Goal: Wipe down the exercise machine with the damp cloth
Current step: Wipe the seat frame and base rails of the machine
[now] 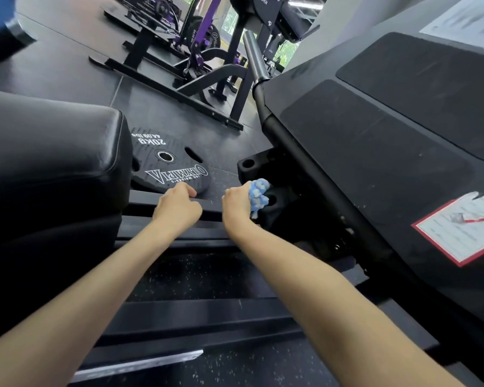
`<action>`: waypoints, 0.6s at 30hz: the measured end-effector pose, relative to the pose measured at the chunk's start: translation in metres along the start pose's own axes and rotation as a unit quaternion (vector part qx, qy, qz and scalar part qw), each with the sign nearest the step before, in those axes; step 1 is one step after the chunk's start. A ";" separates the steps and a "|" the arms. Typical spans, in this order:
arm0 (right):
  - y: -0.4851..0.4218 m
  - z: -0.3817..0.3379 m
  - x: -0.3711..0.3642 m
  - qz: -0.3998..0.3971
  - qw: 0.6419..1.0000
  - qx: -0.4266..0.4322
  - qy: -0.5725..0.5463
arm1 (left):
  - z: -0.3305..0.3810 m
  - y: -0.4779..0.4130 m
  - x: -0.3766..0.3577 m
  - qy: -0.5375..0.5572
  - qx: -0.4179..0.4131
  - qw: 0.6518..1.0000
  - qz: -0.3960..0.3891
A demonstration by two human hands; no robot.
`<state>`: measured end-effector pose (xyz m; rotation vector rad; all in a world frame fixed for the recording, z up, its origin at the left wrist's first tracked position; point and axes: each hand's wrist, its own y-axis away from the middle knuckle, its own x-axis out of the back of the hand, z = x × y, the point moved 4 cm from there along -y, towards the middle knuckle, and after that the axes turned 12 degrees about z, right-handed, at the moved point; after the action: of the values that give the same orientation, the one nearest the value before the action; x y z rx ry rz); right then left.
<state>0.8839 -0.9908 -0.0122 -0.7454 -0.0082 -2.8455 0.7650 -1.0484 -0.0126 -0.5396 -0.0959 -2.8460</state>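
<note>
- My right hand (236, 203) grasps the cloth (259, 196), a bunched blue and white wad, with the fingers wrapped round it.
- I see the cloth pressed against a black block (274, 202) with round holes, low on the exercise machine (375, 152), near the middle of the scene.
- My left hand (178, 206) is clenched into a loose fist; I cannot tell whether anything is in it. Its knuckles sit over a black frame bar (151, 203), just at the near edge of the weight plate (169, 166).
- The weight plate lies flat on the floor, left of the cloth, with white lettering reading 20 kg.
- A black padded seat (51, 157) fills the left side, touching or overlapping the plate's left edge from my angle.
- The machine's wide dark platform runs along the right, from near to far, with a red-bordered sticker (458, 230) on its near part.
- Far off, purple and black machines (196, 46) stand on the dark floor (67, 68).
</note>
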 end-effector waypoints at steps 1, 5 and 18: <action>0.004 -0.003 0.001 0.038 0.999 0.008 -0.008 | 0.000 0.000 -0.001 0.003 0.001 1.000 0.002; 0.038 -0.033 0.020 0.074 0.954 -0.009 -0.291 | 0.003 -0.001 -0.001 0.017 -0.006 1.000 0.012; 0.200 -0.001 -0.123 0.222 0.803 -0.286 -0.474 | -0.024 0.039 -0.021 -0.136 -0.082 0.979 -0.126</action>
<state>1.0267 -1.1632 -0.0821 -1.9010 0.7777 -1.7481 0.7849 -1.0839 -0.0416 -1.0172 0.0245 -3.0212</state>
